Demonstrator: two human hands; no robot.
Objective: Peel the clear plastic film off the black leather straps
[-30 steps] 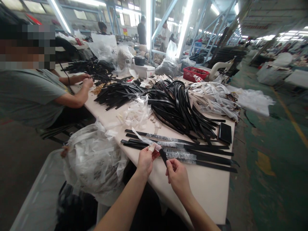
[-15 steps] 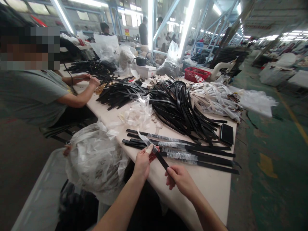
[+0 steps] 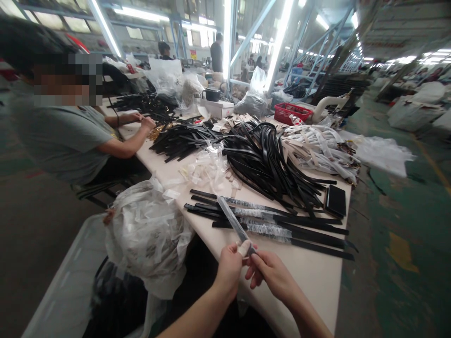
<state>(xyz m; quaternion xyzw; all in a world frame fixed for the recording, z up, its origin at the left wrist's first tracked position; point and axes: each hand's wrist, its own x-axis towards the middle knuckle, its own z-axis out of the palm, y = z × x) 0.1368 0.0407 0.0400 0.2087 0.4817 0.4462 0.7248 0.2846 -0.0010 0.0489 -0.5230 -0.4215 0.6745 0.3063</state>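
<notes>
Flat black strap in clear plastic sleeve [image 3: 231, 218], pinched by left hand [image 3: 229, 268] and right hand [image 3: 271, 271] over the desk's [image 3: 313, 281] near edge; sleeved straps [image 3: 269, 230] beyond look done, glossy black strap heap [image 3: 264, 159] unsleeved.

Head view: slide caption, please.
Left hand grips a plastic sleeve near one end, right hand alongside, beside laid-out black straps.

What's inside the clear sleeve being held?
Inside the sleeve, something dark, apparently a strip, shows dimly through. The fingers cover its near end, so I can't see where it stops.
</notes>
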